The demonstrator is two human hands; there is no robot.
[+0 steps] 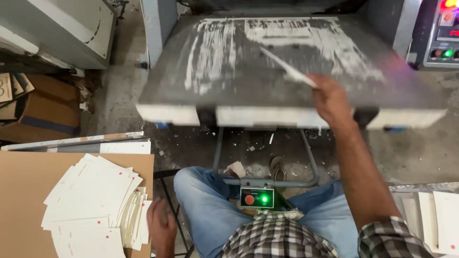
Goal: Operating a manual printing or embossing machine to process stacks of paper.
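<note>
Over the grey press bed point(267, 71), the right hand point(330, 98) pinches a white card point(287, 70), apparently laying it down; placing it calls for squaring it up. Beside the card stack point(93, 205) on the cardboard counter point(19, 200), the left hand point(161, 223) hovers, its grip too blurred to tell.

White card point(288, 71) in right hand point(331, 99) blurred.

A brown cardboard sheet point(19, 200) bears a fanned stack of white cards point(93, 210).
</note>
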